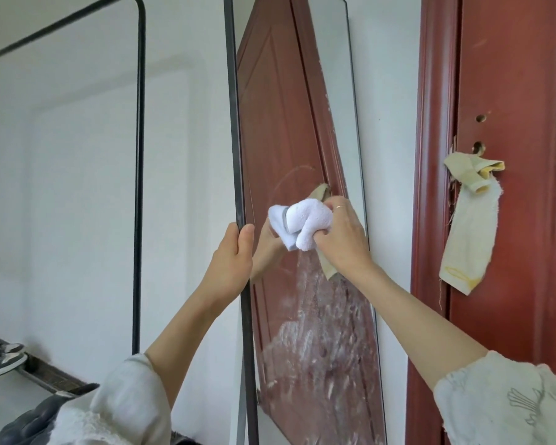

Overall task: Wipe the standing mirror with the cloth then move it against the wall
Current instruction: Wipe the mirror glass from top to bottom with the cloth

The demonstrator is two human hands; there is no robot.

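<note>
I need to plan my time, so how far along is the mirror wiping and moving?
Partly done: the upper glass of the mirror looks mostly clear. In hand: the right hand presses the white cloth mid-glass while the left hand grips the black frame. Left: white smears cover the lower glass, then moving it to the wall.

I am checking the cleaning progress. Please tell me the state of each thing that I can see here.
standing mirror: upright, lower glass smeared white, upper glass mostly clear
white cloth: bunched, pressed on the glass
right hand: gripping the cloth
left hand: gripping the mirror's left frame edge
red door: rag hanging from its handle hole
</note>
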